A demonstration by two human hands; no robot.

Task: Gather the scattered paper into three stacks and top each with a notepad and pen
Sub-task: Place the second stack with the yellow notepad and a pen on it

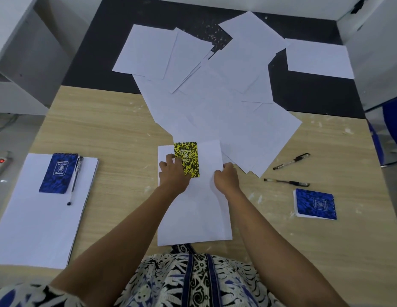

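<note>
Lying on the far end of the middle stack, the yellow notepad is steadied by the left hand, whose fingertips rest on the notepad's left edge and on the sheet beside it; whether the thumb is curled under the cover cannot be told. The stack's right edge is gripped by the right hand, fingers curled over the sheets, presumably so that the pile is kept square while the notepad is settled on top. This stack has been set directly before the person, where both hands reach it easily. To the left, a finished stack is already topped with a blue notepad and a pen laid alongside it. Much scattered paper remains fanned across the far side of the table, so a third stack is judged not yet begun. Two pens and a second blue notepad are kept to the right, near at hand for the middle and third stacks.
</note>
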